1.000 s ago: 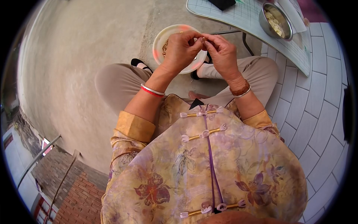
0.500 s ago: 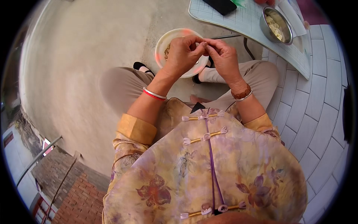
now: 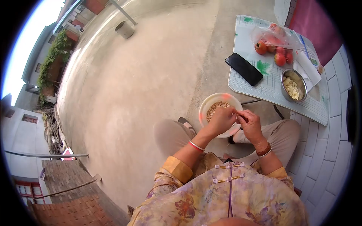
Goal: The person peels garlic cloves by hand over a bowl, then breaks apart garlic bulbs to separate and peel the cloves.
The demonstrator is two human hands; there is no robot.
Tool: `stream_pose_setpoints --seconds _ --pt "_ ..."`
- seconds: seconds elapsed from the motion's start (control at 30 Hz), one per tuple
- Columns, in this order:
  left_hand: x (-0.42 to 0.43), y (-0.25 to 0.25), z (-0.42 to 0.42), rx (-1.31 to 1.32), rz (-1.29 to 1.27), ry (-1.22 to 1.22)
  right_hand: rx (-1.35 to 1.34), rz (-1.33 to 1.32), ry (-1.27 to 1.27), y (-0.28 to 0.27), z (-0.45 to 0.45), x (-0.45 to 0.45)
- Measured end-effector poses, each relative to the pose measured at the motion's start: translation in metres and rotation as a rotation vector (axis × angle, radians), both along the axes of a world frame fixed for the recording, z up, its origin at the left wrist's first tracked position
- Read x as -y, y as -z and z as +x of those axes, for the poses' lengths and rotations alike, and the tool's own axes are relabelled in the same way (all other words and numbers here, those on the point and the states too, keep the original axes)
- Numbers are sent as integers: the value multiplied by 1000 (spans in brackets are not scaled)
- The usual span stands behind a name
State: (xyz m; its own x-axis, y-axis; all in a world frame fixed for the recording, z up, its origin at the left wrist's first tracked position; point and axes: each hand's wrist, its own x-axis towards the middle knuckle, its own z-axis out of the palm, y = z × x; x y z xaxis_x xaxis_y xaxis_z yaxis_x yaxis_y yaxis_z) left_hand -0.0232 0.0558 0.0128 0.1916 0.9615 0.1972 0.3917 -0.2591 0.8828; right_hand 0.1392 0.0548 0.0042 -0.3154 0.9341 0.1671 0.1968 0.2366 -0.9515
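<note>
Over a round white basin (image 3: 203, 110) with orange-red patches, my left hand (image 3: 223, 120) and my right hand (image 3: 250, 125) meet at the fingertips. Both are closed in a pinch around something small that the fingers mostly hide. Small tan-brown pieces (image 3: 215, 107), perhaps unpeeled cloves or nuts, lie in the basin under my left hand. Up and to the right, a steel bowl (image 3: 283, 87) stands on the table, holding pale peeled pieces (image 3: 292, 88) that look like garlic cloves.
A low folding table (image 3: 241, 37) stands to my right, bearing a black phone (image 3: 244, 69), several red fruits (image 3: 279, 59) beside a clear plastic bag (image 3: 277, 36), and white paper (image 3: 306, 69). Concrete ground (image 3: 151, 71) spreads to the left. Far off stands a bucket (image 3: 124, 30).
The view has tilted up and shifted left, so the yard and more of the table show. My hands stay together above the basin, fingers still pinched.
</note>
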Motion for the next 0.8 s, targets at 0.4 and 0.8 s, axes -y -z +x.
stream_pose_setpoints --seconds 0.4,0.8 --pt "2 9 11 155 -143 -75 -335 -273 51 21 0 2" --pt "1 20 23 605 -317 -168 -955 -685 57 26 -10 -1"
